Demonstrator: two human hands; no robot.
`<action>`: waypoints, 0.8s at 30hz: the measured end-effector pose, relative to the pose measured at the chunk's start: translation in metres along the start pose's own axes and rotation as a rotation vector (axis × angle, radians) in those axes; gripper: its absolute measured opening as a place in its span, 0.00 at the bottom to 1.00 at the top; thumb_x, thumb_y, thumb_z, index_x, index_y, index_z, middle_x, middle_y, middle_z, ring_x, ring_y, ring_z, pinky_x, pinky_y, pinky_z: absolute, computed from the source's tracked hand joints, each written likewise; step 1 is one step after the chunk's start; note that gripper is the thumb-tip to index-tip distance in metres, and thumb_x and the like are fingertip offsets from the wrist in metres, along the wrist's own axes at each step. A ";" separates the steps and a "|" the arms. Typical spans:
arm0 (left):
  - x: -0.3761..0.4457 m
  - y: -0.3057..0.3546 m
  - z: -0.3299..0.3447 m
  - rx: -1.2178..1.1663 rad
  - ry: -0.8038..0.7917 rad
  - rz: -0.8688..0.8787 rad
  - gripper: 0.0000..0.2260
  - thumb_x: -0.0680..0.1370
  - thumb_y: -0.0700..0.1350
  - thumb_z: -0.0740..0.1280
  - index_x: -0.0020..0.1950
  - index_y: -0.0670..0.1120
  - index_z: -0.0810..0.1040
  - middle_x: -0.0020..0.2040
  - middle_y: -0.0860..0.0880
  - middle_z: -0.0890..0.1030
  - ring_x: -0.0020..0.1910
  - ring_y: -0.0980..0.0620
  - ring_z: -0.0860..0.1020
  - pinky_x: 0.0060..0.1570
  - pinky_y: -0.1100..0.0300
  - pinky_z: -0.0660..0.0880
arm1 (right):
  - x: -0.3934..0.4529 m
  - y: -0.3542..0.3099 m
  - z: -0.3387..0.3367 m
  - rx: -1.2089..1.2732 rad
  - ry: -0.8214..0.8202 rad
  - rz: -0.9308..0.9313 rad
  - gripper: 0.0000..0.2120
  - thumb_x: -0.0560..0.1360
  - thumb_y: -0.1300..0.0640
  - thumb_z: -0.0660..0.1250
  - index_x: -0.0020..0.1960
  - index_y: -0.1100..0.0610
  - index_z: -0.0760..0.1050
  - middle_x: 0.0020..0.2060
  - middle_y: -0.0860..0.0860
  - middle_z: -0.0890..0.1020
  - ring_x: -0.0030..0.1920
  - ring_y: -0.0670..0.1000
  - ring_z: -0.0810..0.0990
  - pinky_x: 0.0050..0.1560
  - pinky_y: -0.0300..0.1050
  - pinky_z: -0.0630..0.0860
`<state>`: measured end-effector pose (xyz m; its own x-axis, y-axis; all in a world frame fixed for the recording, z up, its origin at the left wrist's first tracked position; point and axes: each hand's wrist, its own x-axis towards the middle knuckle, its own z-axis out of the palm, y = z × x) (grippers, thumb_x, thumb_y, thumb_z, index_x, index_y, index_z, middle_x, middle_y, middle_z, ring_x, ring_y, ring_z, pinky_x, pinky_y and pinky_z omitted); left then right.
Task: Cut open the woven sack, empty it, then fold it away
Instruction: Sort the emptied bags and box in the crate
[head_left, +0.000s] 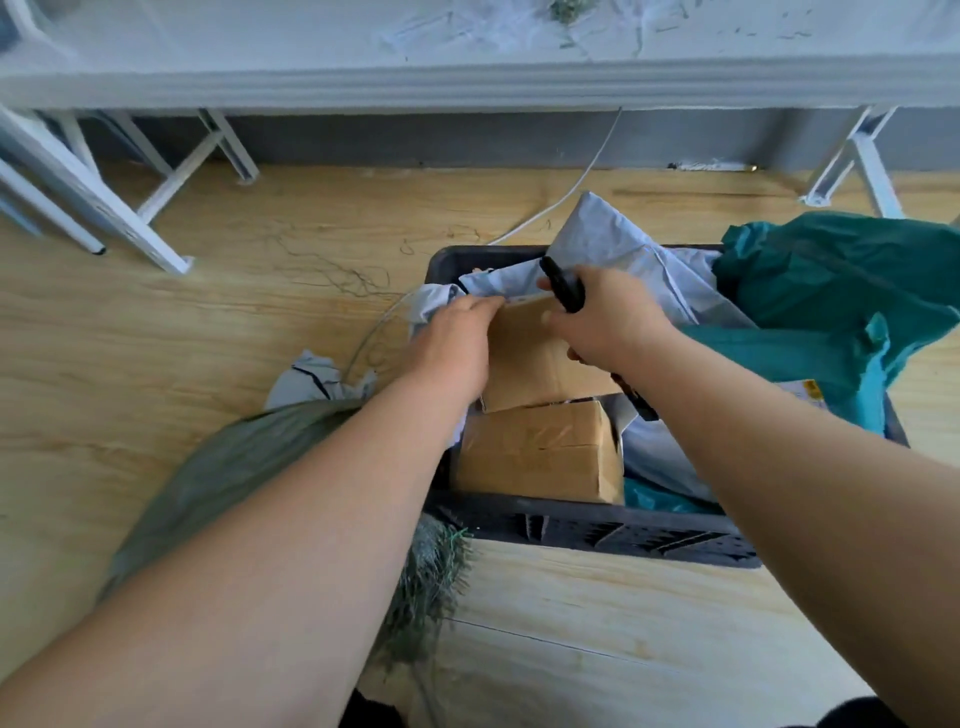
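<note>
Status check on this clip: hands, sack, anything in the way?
Left hand and right hand on upper cardboard box over black crate; right also grips black tool. Woven sack lies beneath left forearm, untouched.

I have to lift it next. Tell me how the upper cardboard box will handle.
The upper box probably stays stiff: its faces look flat. It seems light, since both hands tilt it easily. It may slide, as it rests askew on the lower box among soft mailers.

Wooden floor (156, 322) carries black crate (597, 530), green woven sack (218, 467) beside it, white cable (561, 200), white table legs (156, 249).
</note>
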<state>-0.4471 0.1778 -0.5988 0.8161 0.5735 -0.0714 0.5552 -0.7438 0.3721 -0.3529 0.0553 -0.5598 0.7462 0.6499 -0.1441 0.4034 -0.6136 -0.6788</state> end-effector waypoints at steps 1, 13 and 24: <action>0.003 -0.002 0.002 -0.047 0.030 -0.030 0.18 0.79 0.41 0.60 0.68 0.53 0.73 0.68 0.49 0.71 0.67 0.44 0.71 0.64 0.50 0.69 | 0.002 0.000 0.008 -0.051 -0.031 -0.001 0.12 0.72 0.58 0.65 0.56 0.54 0.76 0.44 0.54 0.82 0.40 0.58 0.83 0.45 0.56 0.81; -0.019 -0.127 -0.042 -0.299 0.540 -0.251 0.15 0.77 0.37 0.59 0.55 0.52 0.81 0.55 0.52 0.81 0.53 0.53 0.79 0.50 0.63 0.73 | 0.017 -0.054 0.051 -0.175 0.092 -0.082 0.10 0.73 0.61 0.61 0.53 0.56 0.76 0.41 0.53 0.81 0.42 0.59 0.81 0.43 0.50 0.79; -0.028 -0.226 0.027 0.202 -0.441 -0.172 0.43 0.72 0.46 0.74 0.79 0.50 0.49 0.71 0.43 0.69 0.66 0.40 0.71 0.59 0.47 0.73 | 0.000 -0.124 0.122 -0.148 -0.173 -0.221 0.14 0.73 0.60 0.62 0.56 0.51 0.78 0.47 0.52 0.83 0.39 0.57 0.83 0.44 0.53 0.81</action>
<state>-0.5913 0.3201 -0.7055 0.6759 0.5267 -0.5156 0.6719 -0.7278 0.1373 -0.4680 0.1864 -0.5637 0.5360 0.8335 -0.1342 0.6279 -0.4999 -0.5966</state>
